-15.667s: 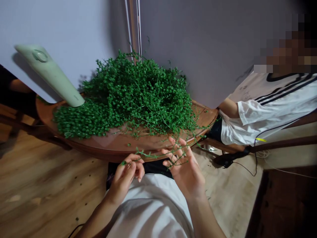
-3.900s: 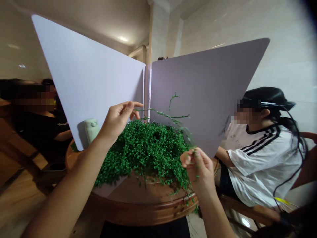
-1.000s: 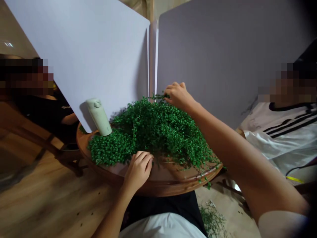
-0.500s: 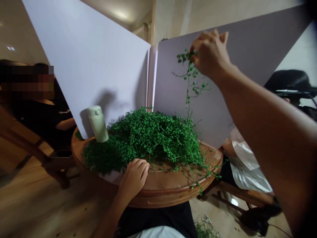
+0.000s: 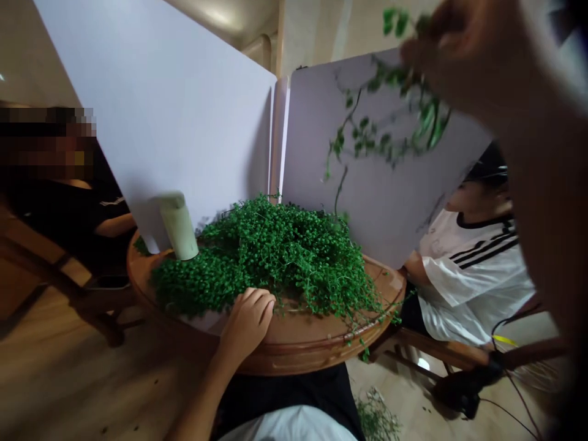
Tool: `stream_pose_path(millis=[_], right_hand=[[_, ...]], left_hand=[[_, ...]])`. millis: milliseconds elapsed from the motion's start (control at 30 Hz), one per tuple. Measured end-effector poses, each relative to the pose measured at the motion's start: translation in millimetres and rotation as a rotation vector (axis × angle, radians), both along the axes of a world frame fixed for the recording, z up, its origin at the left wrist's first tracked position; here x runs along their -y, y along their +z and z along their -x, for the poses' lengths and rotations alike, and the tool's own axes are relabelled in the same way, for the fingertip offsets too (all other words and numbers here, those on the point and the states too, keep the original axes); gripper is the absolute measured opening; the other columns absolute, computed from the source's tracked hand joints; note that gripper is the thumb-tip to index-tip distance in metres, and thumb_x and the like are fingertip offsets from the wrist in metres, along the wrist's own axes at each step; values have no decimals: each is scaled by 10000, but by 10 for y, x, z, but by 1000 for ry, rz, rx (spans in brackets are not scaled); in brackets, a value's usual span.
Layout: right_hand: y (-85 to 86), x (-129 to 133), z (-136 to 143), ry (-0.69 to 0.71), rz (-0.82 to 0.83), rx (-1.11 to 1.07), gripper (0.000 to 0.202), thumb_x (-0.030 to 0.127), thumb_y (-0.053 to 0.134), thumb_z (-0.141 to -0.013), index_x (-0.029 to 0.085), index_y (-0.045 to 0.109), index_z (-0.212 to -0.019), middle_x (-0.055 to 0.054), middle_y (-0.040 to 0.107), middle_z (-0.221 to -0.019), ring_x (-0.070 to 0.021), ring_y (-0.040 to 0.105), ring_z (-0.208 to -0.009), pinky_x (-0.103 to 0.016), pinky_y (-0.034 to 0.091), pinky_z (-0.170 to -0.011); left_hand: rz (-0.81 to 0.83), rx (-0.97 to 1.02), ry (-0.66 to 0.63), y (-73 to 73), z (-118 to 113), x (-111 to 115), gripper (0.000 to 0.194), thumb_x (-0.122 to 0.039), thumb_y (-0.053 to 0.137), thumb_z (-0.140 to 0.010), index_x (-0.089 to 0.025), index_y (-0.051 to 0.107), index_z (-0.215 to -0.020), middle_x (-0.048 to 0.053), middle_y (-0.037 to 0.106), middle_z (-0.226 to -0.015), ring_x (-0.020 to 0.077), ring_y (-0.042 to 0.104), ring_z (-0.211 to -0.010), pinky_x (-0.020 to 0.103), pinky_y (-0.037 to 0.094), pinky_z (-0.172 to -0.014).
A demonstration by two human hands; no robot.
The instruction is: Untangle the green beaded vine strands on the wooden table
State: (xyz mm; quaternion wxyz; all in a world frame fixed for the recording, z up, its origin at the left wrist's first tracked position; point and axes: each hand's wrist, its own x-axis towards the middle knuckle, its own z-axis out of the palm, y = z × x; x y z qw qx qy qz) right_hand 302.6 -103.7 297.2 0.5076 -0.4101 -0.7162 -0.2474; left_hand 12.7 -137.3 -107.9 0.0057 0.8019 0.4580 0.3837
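I see my right hand (image 5: pixel 452 52) raised at one o'clock, blurred, fingers pinched on a thin green vine (image 5: pixel 367 131) with small round leaves, dangling above the table. At six o'clock my left hand (image 5: pixel 248 318), fingers curled together, rests against the edge of the leaf pile (image 5: pixel 271 257) on the round wooden table (image 5: pixel 312 346). At ten o'clock stands a pale bottle (image 5: pixel 178 225); white boards (image 5: pixel 184 116) rise behind. A person in white (image 5: pixel 478 275) sits at three o'clock.

Surface (image 5: pixel 316 343) looks like glossy varnished wood, divider boards (image 5: pixel 184 116) smooth matt plastic, bottle (image 5: pixel 178 225) matt too.
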Motion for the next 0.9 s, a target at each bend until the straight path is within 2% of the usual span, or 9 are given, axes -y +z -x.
stream_pose_path(millis=[33,100,200,300,367,500,633,800,900], right_hand=[[-345,104,39,-44,55,44,444,524,636,-814,138,758,-995,-36,739,-905,-283,702,-1019,-399,371,-648],[-1118,296,114,144,242,-138,264,445,685,-894,181,681,-897,-29,712,-744,-139,695,-690,-272,411,-563],[-2198,439,233,393,565,-452,330,533,684,-918,211,626,-966,-42,723,-814,-107,588,-525,-206,388,-423],[-2854,380,401,524,626,-732,376,581,679,-911,216,586,-906,-42,706,-912,-125,602,-575,-234,484,-453],[-3041,308,518,532,613,-872,388,596,654,-925,210,615,-926,-29,675,-945,-104,589,-537,-230,477,-449],[-3150,303,689,621,599,-1112,400,600,672,-908,210,646,-993,-28,637,-1015,-104,598,-589,-237,533,-497],[-3260,471,753,679,653,-1229,366,574,677,-911,221,654,-1004,-16,625,-1032,-98,582,-612,-237,552,-515],[-3420,748,698,648,621,-1169,279,500,629,-971,223,636,-1006,-12,590,-995,-93,587,-625,-229,528,-557],[-3465,916,661,533,563,-965,204,420,610,-995,217,611,-1016,-18,580,-963,-116,582,-674,-250,499,-612]], left_hand=[[10,7,-2,3,0,7,224,-211,457,-1038,-225,679,-1016,49,717,-1070,229,607,-1041,385,458,-911],[28,27,-9,7,-2,18,238,-233,448,-1047,-230,682,-1009,45,717,-1061,229,600,-1042,381,456,-904],[48,68,-22,15,-3,23,218,-255,476,-1043,-234,692,-1014,48,721,-1054,234,602,-1041,386,455,-910],[59,131,-37,31,8,25,202,-262,496,-1032,-236,697,-1042,58,730,-1060,243,618,-1054,401,460,-948],[70,187,-60,49,23,46,227,-300,479,-1041,-231,695,-1033,65,735,-1042,240,639,-1047,392,480,-953],[138,346,-89,120,2,186,402,-401,304,-1097,-216,658,-1141,82,742,-1058,216,697,-1007,333,543,-865],[445,696,-286,268,-137,399,508,-586,341,-1060,-226,645,-1252,85,742,-1101,226,700,-943,334,551,-813],[668,834,-453,414,-272,614,644,-718,394,-985,-181,749,-1001,108,721,-1025,196,631,-782,316,506,-722],[819,827,-509,439,-293,742,704,-778,402,-945,-161,721,-1060,116,712,-1001,209,639,-822,318,511,-765]])
